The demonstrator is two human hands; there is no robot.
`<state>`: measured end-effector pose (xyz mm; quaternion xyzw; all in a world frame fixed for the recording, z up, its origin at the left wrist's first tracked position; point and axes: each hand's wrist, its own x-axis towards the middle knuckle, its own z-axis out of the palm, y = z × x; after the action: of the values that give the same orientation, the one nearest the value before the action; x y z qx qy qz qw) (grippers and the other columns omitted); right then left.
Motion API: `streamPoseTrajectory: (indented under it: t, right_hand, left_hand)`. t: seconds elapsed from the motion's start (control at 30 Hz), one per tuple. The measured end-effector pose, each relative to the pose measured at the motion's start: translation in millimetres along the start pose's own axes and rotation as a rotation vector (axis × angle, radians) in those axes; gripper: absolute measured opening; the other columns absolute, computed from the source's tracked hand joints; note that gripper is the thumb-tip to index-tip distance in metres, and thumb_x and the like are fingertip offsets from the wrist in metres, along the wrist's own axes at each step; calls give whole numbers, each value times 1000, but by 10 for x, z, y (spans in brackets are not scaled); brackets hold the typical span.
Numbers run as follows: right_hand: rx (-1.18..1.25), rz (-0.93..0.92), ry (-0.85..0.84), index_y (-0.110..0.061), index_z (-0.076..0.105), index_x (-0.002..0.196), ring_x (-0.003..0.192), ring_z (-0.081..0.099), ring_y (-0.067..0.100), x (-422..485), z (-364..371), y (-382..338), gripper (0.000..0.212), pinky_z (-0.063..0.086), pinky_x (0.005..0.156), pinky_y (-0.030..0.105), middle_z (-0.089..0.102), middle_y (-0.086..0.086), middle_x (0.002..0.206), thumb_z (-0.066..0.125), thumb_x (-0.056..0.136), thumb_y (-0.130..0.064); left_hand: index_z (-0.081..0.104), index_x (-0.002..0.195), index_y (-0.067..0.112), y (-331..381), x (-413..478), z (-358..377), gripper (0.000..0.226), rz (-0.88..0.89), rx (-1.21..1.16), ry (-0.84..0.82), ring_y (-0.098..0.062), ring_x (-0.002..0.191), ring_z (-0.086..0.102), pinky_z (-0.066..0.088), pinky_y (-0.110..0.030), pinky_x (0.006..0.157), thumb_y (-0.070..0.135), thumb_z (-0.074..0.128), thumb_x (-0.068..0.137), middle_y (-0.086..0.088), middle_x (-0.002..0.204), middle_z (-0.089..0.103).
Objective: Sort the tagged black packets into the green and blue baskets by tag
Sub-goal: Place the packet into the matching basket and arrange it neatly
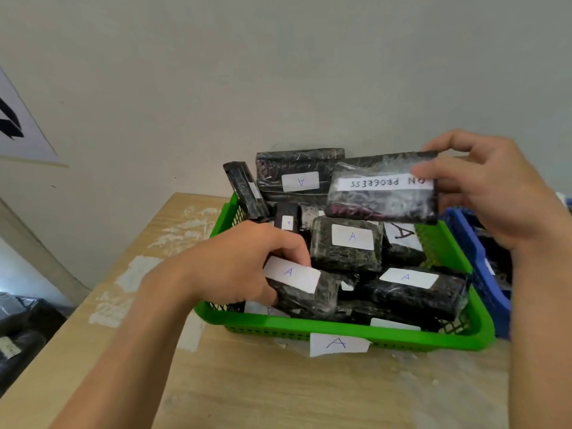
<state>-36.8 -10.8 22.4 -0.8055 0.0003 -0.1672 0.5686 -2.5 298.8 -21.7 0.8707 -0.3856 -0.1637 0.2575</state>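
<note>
A green basket (309,328) with an "A" label on its front rim stands on the table, piled with several black wrapped packets tagged "A". My left hand (244,264) grips one such packet (309,292) at the basket's front left corner. My right hand (495,193) holds up a black packet (380,196) whose white tag reads "ON PROGRESS", upside down, above the basket's back right. A blue basket (476,258) stands right of the green one, mostly hidden behind my right arm.
The wooden table (278,391) has white residue patches on its left part. A grey wall rises close behind the baskets. More black packets lie lower down at the far left (18,332), off the table edge.
</note>
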Motion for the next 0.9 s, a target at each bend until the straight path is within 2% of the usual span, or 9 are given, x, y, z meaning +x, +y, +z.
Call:
streamPoseTrajectory:
  t: [0.13,0.27,0.37,0.47,0.53,0.6,0.67,0.73,0.9]
  right_hand:
    - [-9,-62,-179,-22,71,84,45,62,14,-144,38,-34,23,54,48,23,75,8,71,86,67,-25]
    - [-167,-17,-360,-26,73,94,60,77,28,-185,-92,44,36,62,62,25,82,-1,102,88,63,-34]
    - [-231,64,-492,-26,73,116,71,78,38,-155,-164,123,46,66,68,42,80,7,108,90,74,-38]
    - [-241,131,-597,-24,72,116,72,78,36,-115,-104,218,48,66,67,44,80,8,102,89,73,-35]
    - [-260,166,-651,-24,73,109,73,78,34,-76,-31,263,42,66,67,43,80,7,96,88,71,-34]
    - [-331,153,-702,-26,75,98,70,74,21,-51,46,266,32,64,67,36,78,5,85,91,72,-36]
    - [-413,94,-695,-28,77,90,70,70,13,-41,108,245,23,59,65,28,78,0,80,93,76,-38]
    - [-509,13,-615,-33,78,87,73,72,7,-29,150,236,19,57,69,24,79,-7,80,89,77,-45]
    - [-539,-131,-303,-43,72,92,88,67,-8,12,381,260,16,48,72,15,73,-28,91,83,80,-48]
  left_hand:
    - [62,96,41,-35,-87,-68,51,-132,66,-47,-6,81,62,50,-25,62,3,85,71,16,95,65]
    - [56,94,41,-21,-101,-67,48,-199,158,-96,-10,84,58,45,-25,62,5,80,74,12,99,59]
    - [65,107,39,-40,-153,-156,38,-213,105,-188,-9,86,65,57,-35,75,14,78,82,13,100,68]
    - [68,124,40,-108,-245,-259,42,-213,-8,-252,-3,99,69,57,-35,91,27,80,86,17,113,73]
    - [67,127,40,-149,-261,-314,46,-170,-80,-123,5,107,66,54,-29,95,40,83,84,24,116,72]
    - [72,110,40,-194,-214,-333,30,-98,-107,149,3,101,69,56,-36,90,47,82,83,24,105,74]
    - [72,98,38,-272,-83,-333,17,-105,-76,464,3,96,68,57,-38,86,43,80,84,24,96,73]
    - [69,105,36,-336,157,-343,22,-163,-20,658,0,100,65,55,-34,88,37,79,86,19,103,71]
    - [47,147,22,-435,908,-471,62,-209,247,597,-27,133,49,40,-44,111,31,73,91,-6,146,53]
